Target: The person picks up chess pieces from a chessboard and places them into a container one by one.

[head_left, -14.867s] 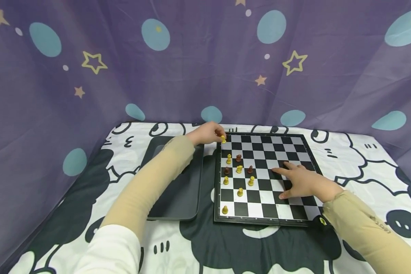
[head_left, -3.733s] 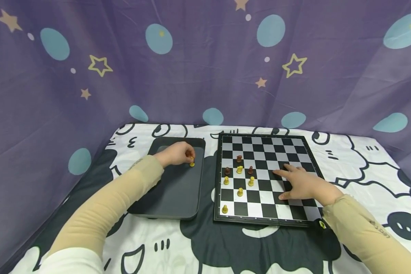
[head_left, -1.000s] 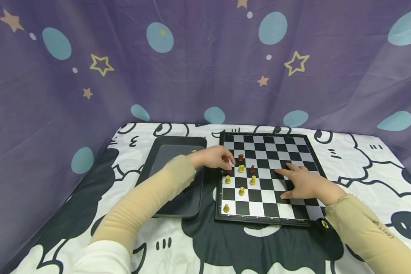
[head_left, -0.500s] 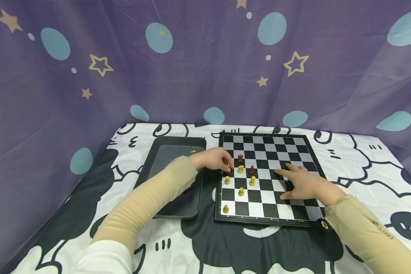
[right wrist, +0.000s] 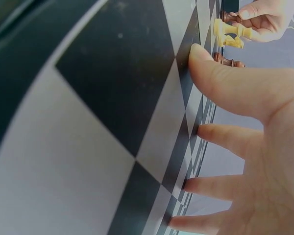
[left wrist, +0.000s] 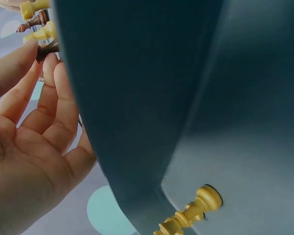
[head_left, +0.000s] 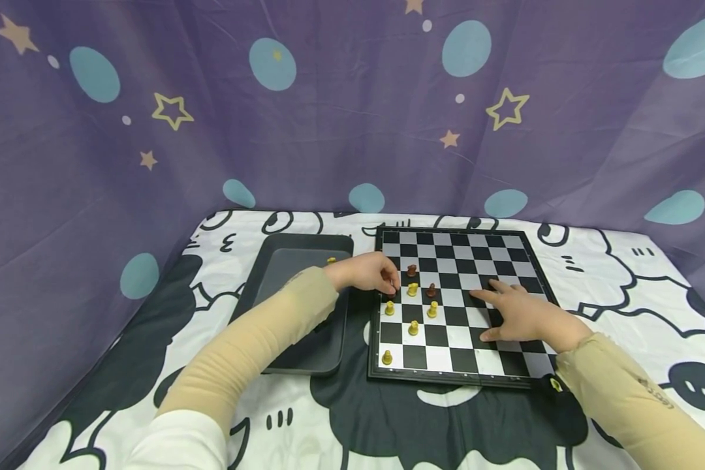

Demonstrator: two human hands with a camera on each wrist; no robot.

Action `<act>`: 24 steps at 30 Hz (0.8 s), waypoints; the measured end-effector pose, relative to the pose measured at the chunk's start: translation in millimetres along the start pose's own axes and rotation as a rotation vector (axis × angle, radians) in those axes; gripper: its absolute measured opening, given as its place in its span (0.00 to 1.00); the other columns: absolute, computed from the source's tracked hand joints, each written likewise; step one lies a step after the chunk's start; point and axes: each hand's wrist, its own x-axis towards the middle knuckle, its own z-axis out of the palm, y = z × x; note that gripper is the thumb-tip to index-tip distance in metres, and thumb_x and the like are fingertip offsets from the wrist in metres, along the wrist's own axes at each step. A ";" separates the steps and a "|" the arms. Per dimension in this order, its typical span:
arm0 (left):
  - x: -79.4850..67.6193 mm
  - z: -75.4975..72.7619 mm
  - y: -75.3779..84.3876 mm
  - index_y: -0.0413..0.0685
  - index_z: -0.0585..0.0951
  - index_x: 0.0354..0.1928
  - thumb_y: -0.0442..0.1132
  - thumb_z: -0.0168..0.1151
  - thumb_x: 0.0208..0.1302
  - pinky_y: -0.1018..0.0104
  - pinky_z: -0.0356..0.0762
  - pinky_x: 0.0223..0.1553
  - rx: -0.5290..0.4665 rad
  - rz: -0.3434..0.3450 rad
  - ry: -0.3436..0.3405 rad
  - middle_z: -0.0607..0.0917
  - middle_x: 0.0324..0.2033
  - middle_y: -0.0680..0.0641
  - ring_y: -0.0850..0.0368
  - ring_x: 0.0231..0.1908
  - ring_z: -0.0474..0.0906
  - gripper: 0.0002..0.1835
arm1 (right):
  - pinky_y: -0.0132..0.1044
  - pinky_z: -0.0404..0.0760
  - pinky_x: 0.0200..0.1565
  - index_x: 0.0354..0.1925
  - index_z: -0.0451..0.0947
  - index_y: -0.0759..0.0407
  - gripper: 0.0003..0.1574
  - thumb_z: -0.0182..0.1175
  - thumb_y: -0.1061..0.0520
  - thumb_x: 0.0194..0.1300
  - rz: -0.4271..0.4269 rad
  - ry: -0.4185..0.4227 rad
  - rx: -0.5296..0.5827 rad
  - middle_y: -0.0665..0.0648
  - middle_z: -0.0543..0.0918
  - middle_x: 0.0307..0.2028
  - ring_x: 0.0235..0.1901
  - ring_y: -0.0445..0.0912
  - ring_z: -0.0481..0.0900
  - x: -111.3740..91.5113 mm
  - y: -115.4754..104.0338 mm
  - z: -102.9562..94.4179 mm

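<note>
With your left hand [head_left: 371, 271] you are pinching a brown chess piece [left wrist: 49, 49] at the left edge of the chessboard [head_left: 446, 376]; your right hand [head_left: 517, 314] is spreading wide upon it, near the right edge.

purple starry curtain [head_left: 352, 143] behind patterned cloth [head_left: 446, 431]

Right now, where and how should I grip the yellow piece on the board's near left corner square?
Probably pinch the yellow piece by its narrow top, from above left: it stands upright on a wider base at the left edge of the chessboard, no neighbour that side.
</note>
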 end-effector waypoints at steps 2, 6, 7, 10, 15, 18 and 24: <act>-0.2 -0.4 -0.1 0.42 0.84 0.38 0.34 0.63 0.61 0.73 0.73 0.35 -0.002 0.003 0.000 0.86 0.35 0.47 0.62 0.32 0.76 0.05 | 0.72 0.64 0.52 0.67 0.64 0.54 0.55 0.71 0.35 0.46 0.002 0.000 0.000 0.77 0.57 0.66 0.62 0.78 0.55 0.1 -0.2 -0.4; -1.0 -0.9 -0.2 0.41 0.84 0.38 0.33 0.64 0.61 0.73 0.73 0.36 -0.006 0.007 0.006 0.86 0.35 0.47 0.62 0.32 0.76 0.05 | 0.72 0.64 0.52 0.67 0.64 0.55 0.55 0.71 0.36 0.46 0.001 -0.005 0.002 0.77 0.56 0.66 0.61 0.78 0.55 0.7 -0.3 -1.4; -1.3 -0.9 -0.2 0.41 0.84 0.38 0.33 0.64 0.61 0.73 0.73 0.36 -0.006 0.006 0.006 0.86 0.35 0.47 0.62 0.32 0.76 0.05 | 0.72 0.64 0.52 0.67 0.64 0.54 0.55 0.71 0.36 0.47 0.001 -0.006 0.002 0.77 0.56 0.66 0.61 0.79 0.55 0.8 -0.3 -1.6; -1.7 -0.9 -0.3 0.41 0.84 0.39 0.33 0.63 0.61 0.73 0.73 0.36 -0.009 0.004 0.008 0.86 0.36 0.47 0.62 0.33 0.77 0.05 | 0.72 0.64 0.51 0.67 0.64 0.55 0.55 0.71 0.36 0.47 0.000 -0.008 0.002 0.78 0.56 0.66 0.62 0.79 0.55 1.1 -0.2 -1.7; -1.9 -0.6 -0.8 0.41 0.84 0.39 0.33 0.63 0.61 0.73 0.74 0.36 -0.012 0.003 0.010 0.86 0.35 0.47 0.62 0.33 0.77 0.05 | 0.72 0.63 0.52 0.67 0.64 0.54 0.55 0.71 0.36 0.46 0.005 -0.005 0.005 0.77 0.56 0.66 0.62 0.79 0.54 1.1 -0.3 -0.8; -3.0 -1.2 -0.5 0.41 0.84 0.38 0.33 0.63 0.61 0.73 0.73 0.36 -0.010 0.006 0.020 0.86 0.35 0.47 0.62 0.33 0.77 0.05 | 0.72 0.63 0.52 0.67 0.64 0.54 0.55 0.71 0.36 0.47 0.004 -0.007 0.007 0.77 0.56 0.66 0.61 0.79 0.55 0.8 -0.3 -0.2; -7.2 -4.8 1.0 0.41 0.84 0.40 0.34 0.63 0.62 0.72 0.73 0.37 -0.007 0.006 0.038 0.85 0.36 0.47 0.61 0.33 0.76 0.06 | 0.72 0.63 0.52 0.67 0.64 0.54 0.55 0.70 0.36 0.47 0.000 -0.010 0.004 0.78 0.56 0.66 0.61 0.80 0.55 -0.3 0.2 0.3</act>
